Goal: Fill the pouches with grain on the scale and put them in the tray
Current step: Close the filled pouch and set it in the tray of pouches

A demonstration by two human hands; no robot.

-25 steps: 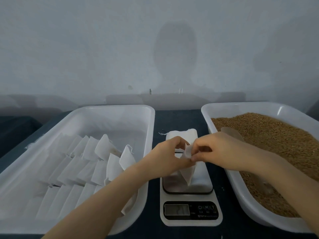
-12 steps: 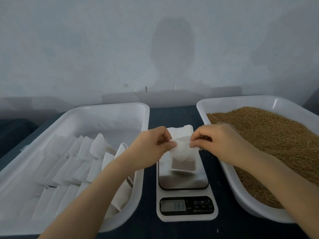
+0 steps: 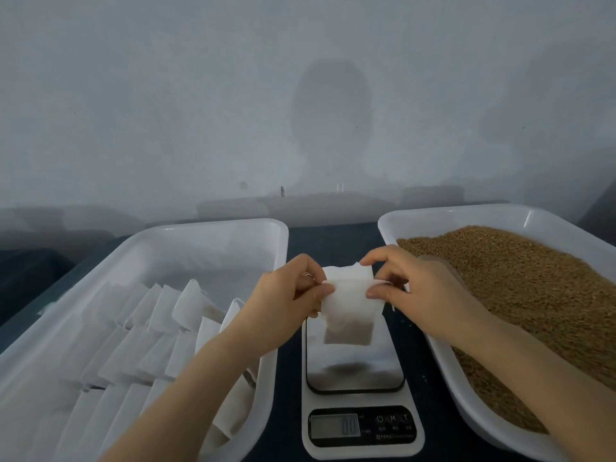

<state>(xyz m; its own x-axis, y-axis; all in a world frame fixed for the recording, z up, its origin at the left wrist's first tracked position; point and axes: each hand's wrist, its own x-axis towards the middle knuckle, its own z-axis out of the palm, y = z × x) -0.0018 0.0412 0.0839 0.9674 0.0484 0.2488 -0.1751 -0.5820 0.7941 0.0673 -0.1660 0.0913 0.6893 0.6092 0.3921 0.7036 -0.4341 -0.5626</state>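
The pouch (image 3: 350, 305) is pinched at its upper edge from both sides, by the left hand (image 3: 290, 295) and the right hand (image 3: 416, 288). It is held upright between them, seemingly clear of the scale (image 3: 356, 371) plate, with grain seen dark at its bottom. The tray (image 3: 213, 228) lies leftward, so the left hand is judged nearer for the drop.
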